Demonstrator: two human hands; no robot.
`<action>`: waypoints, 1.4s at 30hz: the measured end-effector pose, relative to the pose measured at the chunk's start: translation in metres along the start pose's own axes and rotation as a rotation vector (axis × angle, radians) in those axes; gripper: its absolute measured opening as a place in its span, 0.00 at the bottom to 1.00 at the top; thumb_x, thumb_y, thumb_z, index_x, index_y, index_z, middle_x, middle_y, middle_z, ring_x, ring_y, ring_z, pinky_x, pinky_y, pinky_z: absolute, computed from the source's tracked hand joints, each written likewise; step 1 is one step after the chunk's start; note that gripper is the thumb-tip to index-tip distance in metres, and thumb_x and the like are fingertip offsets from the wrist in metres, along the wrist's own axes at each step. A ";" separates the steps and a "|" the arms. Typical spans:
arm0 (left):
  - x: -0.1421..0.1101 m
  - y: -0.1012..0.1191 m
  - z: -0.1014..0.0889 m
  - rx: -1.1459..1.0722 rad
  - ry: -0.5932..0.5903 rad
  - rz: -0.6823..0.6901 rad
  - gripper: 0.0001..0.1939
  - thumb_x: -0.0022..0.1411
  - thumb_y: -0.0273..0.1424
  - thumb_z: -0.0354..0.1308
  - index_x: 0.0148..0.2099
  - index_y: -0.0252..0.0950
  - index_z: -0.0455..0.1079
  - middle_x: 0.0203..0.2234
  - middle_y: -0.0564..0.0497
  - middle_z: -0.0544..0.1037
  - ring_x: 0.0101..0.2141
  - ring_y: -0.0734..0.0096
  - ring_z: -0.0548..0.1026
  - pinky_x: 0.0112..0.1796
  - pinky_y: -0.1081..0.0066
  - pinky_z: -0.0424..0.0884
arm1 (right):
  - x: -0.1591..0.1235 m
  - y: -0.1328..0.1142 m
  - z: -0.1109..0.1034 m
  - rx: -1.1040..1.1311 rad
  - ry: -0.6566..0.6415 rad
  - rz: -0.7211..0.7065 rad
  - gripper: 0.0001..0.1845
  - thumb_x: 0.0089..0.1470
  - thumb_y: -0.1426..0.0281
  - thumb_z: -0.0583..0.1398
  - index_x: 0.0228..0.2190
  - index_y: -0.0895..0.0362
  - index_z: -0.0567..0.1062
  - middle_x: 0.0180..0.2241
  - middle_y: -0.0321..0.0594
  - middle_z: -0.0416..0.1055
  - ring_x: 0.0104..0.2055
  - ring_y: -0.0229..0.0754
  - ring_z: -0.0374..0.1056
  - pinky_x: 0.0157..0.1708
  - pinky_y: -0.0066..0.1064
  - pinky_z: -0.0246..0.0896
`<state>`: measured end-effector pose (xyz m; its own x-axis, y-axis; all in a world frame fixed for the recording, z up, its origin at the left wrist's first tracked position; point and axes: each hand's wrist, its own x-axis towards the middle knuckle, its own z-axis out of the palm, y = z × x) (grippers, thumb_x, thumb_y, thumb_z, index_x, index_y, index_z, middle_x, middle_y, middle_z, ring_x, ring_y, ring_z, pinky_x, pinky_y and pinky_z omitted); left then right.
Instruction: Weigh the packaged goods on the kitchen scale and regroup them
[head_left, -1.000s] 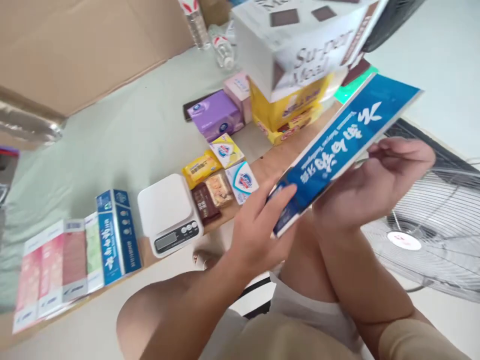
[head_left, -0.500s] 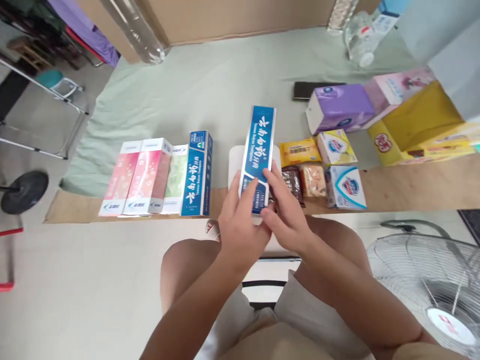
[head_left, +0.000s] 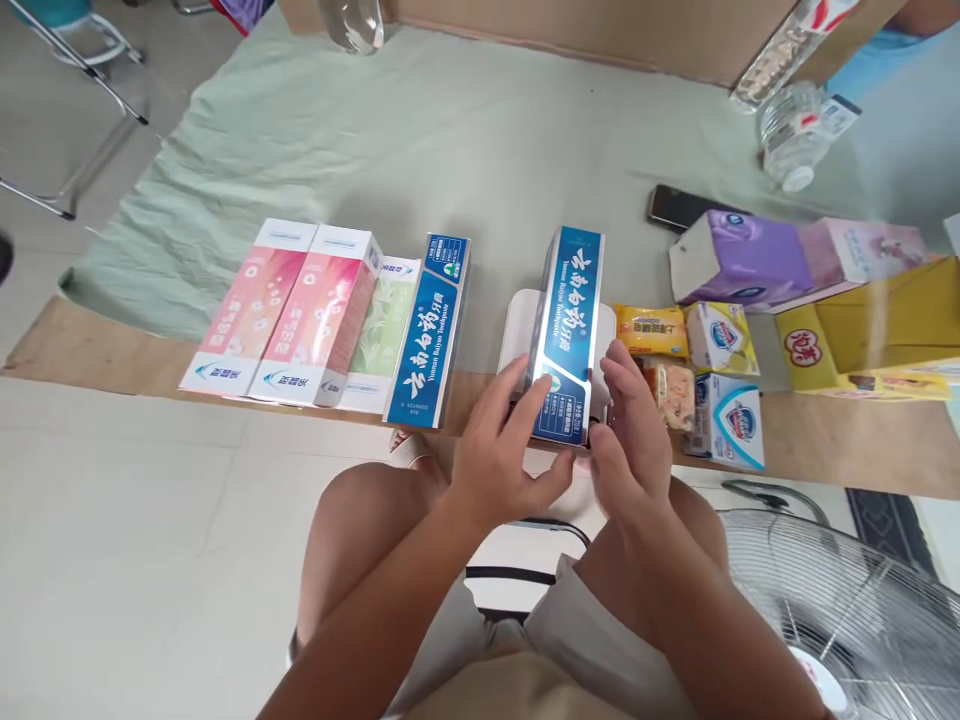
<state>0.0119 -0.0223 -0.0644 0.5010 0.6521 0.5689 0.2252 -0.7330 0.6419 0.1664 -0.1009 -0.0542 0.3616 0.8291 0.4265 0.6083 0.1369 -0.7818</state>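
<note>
A blue toothpaste box (head_left: pixel 571 320) with white lettering lies lengthwise over a white flat-topped object (head_left: pixel 517 325) at the table's near edge. At the box's near left side is my left hand (head_left: pixel 502 455), fingers spread, the index fingertip against its edge and the thumb near its end. My right hand (head_left: pixel 637 445) is beside the near right corner, fingers loosely bent and apart from the thumb, with no grip on the box. To the left stand a second blue toothpaste box (head_left: pixel 429 340), a green-and-white box (head_left: pixel 382 330) and two pink-and-white boxes (head_left: pixel 319 315) (head_left: pixel 247 305).
Right of my hands are a yellow packet (head_left: pixel 651 330), a clear-wrapped bar (head_left: pixel 671 393) and soap boxes (head_left: pixel 731 425) (head_left: pixel 721 338). Beyond lie a phone (head_left: pixel 679 207), a purple pack (head_left: pixel 742 258), a yellow carton (head_left: pixel 874 320) and a plastic bottle (head_left: pixel 795 140). A fan (head_left: pixel 847 600) stands below right.
The view has shifted. My right hand has come off the toothpaste box and moved to its right. My left fingers have loosened, and the box now lies on the white object.
</note>
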 end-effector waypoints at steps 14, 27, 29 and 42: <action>0.008 -0.013 -0.005 -0.083 -0.030 0.062 0.20 0.72 0.40 0.63 0.62 0.39 0.76 0.65 0.35 0.76 0.60 0.55 0.81 0.54 0.64 0.83 | 0.006 -0.003 -0.001 -0.245 -0.115 -0.145 0.33 0.58 0.73 0.55 0.65 0.53 0.70 0.78 0.50 0.50 0.78 0.61 0.55 0.64 0.54 0.74; 0.000 0.010 -0.004 -0.049 0.104 -0.038 0.25 0.76 0.32 0.54 0.71 0.31 0.66 0.59 0.34 0.81 0.61 0.55 0.80 0.59 0.62 0.80 | 0.002 -0.011 0.012 -0.288 -0.095 -0.095 0.30 0.69 0.62 0.52 0.69 0.51 0.65 0.64 0.48 0.75 0.71 0.59 0.67 0.74 0.65 0.55; -0.003 0.015 -0.008 -0.054 0.176 -0.042 0.27 0.74 0.29 0.55 0.72 0.32 0.65 0.60 0.34 0.80 0.61 0.55 0.80 0.57 0.63 0.82 | 0.003 -0.017 0.016 -0.273 -0.107 -0.152 0.33 0.68 0.62 0.52 0.71 0.51 0.61 0.65 0.48 0.74 0.71 0.59 0.68 0.73 0.64 0.58; -0.004 0.012 -0.045 0.197 0.225 -0.112 0.23 0.75 0.26 0.50 0.68 0.30 0.67 0.59 0.34 0.81 0.62 0.57 0.79 0.59 0.60 0.79 | 0.005 -0.028 0.064 -0.381 -0.149 -0.284 0.40 0.69 0.66 0.53 0.76 0.49 0.48 0.64 0.49 0.75 0.67 0.56 0.72 0.71 0.62 0.64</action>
<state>-0.0249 -0.0251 -0.0357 0.2716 0.7415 0.6135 0.4376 -0.6629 0.6075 0.1059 -0.0654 -0.0598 0.0562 0.8601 0.5070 0.8930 0.1838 -0.4109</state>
